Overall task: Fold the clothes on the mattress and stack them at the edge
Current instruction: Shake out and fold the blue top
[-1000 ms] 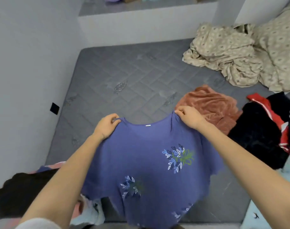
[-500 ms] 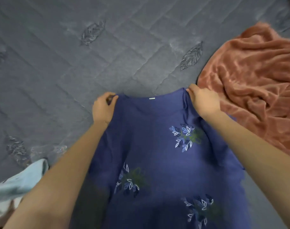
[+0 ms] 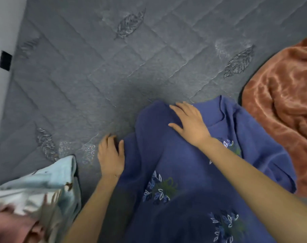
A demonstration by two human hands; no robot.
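A blue shirt with leaf prints [image 3: 175, 163] lies on the grey quilted mattress [image 3: 114, 76], its left side folded in over the middle. My right hand [image 3: 189, 123] lies flat on the upper part of the shirt, fingers spread and straight. Just off the folded left edge, my left hand [image 3: 110, 155] rests on the mattress with its thumb against the cloth and holds nothing. Both forearms reach in from the bottom of the view and hide part of the shirt.
A crumpled rust-coloured velvet garment [image 3: 285, 106] lies right of the shirt. A light blue patterned cloth [image 3: 44, 186] and something pink [image 3: 10, 227] are heaped at the lower left. A white wall with a black socket [image 3: 5, 60] borders the mattress on the left.
Both hands have let go of the shirt's shoulders. The shirt now lies on the mattress with its left side folded in, the right hand flat on top and the left hand at the edge.
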